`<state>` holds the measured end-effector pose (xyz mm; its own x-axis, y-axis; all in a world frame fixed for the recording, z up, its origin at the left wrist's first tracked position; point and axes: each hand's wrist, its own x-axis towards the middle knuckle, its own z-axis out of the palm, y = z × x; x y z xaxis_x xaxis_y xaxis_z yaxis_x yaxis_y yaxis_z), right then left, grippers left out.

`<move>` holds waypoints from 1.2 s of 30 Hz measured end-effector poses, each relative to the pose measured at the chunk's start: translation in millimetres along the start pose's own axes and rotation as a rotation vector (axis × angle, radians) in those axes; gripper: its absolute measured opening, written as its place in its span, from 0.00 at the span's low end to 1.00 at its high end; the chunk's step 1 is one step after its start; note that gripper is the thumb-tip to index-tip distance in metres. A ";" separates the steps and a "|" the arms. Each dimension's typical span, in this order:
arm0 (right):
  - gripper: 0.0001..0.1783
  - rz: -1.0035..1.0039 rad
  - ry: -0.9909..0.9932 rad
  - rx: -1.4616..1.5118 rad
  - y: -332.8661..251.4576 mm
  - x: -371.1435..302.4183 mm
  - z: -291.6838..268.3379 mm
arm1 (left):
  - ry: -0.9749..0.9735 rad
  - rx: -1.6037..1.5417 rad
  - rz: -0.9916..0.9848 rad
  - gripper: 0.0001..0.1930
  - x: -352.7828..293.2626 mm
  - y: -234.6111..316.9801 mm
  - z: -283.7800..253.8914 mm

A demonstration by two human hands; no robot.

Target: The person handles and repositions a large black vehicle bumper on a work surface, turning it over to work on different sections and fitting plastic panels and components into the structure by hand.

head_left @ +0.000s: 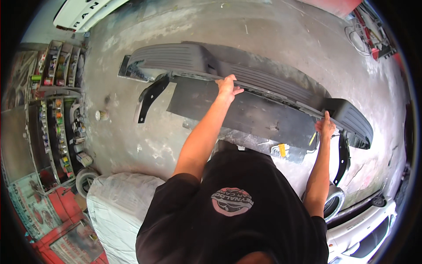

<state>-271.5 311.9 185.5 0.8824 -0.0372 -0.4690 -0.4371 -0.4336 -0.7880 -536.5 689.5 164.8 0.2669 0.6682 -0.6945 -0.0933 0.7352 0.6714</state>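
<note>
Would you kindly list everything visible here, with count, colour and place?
bumper: one, dark grey, across the middle, off the floor
brackets: two, black, hanging at the bumper's ends
floor: one, grey concrete, under it all
shelves: several, packed with small mixed-colour cans, left edge
can: one, pale, on the floor near the shelves
covered bulk: one, white sheet, lower left
car: one, white, lower right
wires: one tangle, white, top right
left hand: one, gripping the bumper's upper edge, middle
right hand: one, gripping the bumper near its right end
</note>
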 end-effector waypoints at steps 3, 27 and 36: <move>0.29 -0.746 0.297 -0.741 -11.8 -38.7 20.6 | -0.002 -0.017 0.008 0.15 15.7 -6.3 -13.0; 0.21 -1.151 -0.312 -1.247 -31.8 -73.2 140.7 | -0.066 0.038 0.053 0.66 -3.2 -7.3 -19.4; 0.18 -1.066 -0.312 -1.275 -44.8 -79.3 146.3 | -0.265 -0.197 -0.010 0.50 -7.4 -21.5 -88.0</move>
<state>-347.4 465.9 199.6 0.5369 0.8289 -0.1571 0.8332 -0.5502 -0.0553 -620.9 678.8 132.8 0.5065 0.6265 -0.5925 -0.2659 0.7671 0.5838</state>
